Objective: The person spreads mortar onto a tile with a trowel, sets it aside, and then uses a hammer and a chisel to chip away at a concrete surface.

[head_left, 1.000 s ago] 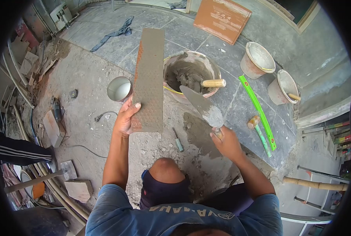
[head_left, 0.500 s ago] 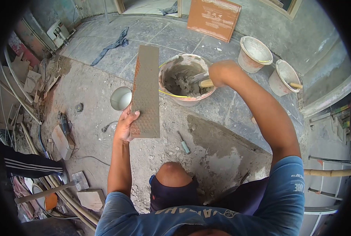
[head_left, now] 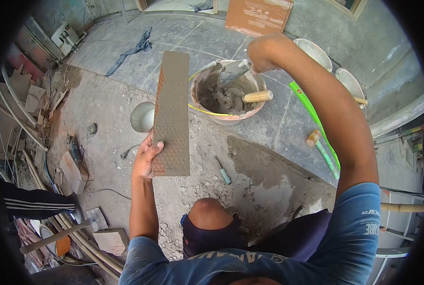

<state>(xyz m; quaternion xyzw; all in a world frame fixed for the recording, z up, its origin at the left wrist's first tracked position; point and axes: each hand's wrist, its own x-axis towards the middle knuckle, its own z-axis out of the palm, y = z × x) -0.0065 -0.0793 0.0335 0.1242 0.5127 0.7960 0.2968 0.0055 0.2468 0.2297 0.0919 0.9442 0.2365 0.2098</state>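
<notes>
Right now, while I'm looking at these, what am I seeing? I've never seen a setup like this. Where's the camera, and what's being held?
There is no robot here: these are a person's bare hands. One camera, worn on the head, looks forward and down, so the person's own arms and knee show.

The left hand holds up a long strip of tile, smeared with gray paste. The right hand has a trowel at a bucket of wet mortar.

On the floor around are a metal can, a mallet and a long green bar. A blue cloth lies farther off.
</notes>
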